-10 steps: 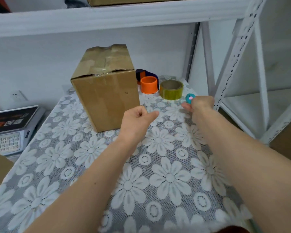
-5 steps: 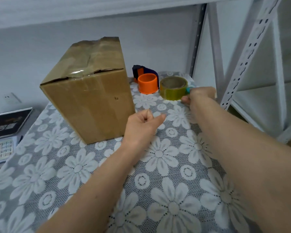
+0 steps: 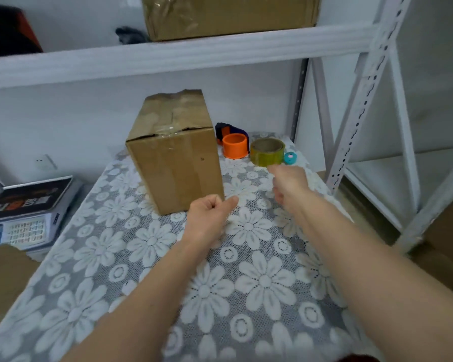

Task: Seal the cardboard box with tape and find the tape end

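Note:
A tall cardboard box (image 3: 177, 163) stands on the flower-patterned tablecloth (image 3: 152, 257), its top flaps taped with clear tape and a gap showing at the front edge. A roll of yellowish clear tape (image 3: 267, 152) lies flat to the right of the box, beside an orange tape dispenser (image 3: 234, 146). My left hand (image 3: 209, 215) hovers in front of the box's right corner, fingers curled into a fist, holding nothing. My right hand (image 3: 289, 181), blurred, is just in front of the tape roll with fingers loosely stretched toward it, not touching it.
A small teal round object (image 3: 290, 158) lies right of the tape roll. A scale with a keypad (image 3: 24, 226) sits to the left. A white shelf (image 3: 168, 56) overhangs the table and carries another carton (image 3: 228, 14). White rack posts (image 3: 361, 100) stand at right.
My right hand has let go of the teal object, which now lies beside the tape roll, and has drawn back a little. My left hand stays fisted.

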`<state>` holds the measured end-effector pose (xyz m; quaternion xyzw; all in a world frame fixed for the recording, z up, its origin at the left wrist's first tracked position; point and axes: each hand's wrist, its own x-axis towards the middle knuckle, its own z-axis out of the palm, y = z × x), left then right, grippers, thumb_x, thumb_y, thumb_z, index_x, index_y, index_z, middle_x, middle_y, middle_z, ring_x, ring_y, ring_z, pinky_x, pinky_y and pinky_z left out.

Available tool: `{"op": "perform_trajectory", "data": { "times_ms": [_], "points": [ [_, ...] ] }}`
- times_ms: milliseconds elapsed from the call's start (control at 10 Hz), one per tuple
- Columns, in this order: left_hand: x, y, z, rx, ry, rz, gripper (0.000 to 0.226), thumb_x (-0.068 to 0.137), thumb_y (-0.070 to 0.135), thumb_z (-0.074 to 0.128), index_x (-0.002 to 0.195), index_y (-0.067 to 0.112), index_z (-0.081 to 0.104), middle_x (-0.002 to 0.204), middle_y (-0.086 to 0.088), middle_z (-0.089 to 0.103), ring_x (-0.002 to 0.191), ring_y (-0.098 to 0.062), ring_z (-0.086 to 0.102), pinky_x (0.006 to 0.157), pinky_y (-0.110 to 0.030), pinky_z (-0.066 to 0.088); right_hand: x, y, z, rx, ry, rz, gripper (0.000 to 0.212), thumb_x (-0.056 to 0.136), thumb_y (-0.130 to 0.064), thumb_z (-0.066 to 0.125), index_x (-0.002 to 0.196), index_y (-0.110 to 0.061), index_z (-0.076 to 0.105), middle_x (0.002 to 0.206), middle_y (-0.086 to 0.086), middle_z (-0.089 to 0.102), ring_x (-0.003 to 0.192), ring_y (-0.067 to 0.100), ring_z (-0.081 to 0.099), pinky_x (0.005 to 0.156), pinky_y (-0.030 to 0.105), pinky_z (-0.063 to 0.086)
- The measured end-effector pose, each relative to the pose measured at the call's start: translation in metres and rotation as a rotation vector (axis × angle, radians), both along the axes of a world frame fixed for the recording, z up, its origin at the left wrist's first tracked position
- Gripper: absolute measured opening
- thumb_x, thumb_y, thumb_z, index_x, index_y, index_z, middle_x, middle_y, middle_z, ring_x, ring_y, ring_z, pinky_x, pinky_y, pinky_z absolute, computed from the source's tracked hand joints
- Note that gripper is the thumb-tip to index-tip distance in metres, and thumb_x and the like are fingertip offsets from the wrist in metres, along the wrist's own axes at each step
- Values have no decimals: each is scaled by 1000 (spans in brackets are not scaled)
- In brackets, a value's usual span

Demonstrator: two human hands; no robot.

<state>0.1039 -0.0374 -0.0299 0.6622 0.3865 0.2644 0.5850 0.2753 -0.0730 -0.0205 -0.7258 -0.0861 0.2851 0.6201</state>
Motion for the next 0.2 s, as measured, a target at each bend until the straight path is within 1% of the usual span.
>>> {"op": "perform_trajectory", "data": {
  "times_ms": [100, 200],
  "points": [
    [-26, -15, 8, 54, 32, 8, 49, 82, 42, 68, 53, 22, 35, 49, -4, 38, 39, -15, 37, 41, -21, 42, -37, -22, 7, 15, -32, 68, 27, 91, -33, 56, 72, -17, 46, 55, 0, 36, 43, 13, 29, 39, 22, 24],
    [-53, -33, 13, 57, 18, 51, 51, 80, 50, 66, 50, 21, 37, 52, -7, 46, 48, -20, 45, 56, -43, 49, -68, -43, 4, 17, -68, 93, 44, 93, -50, 47, 64, -18, 39, 54, 0, 35, 43, 14, 28, 42, 23, 23]
  ]
}}
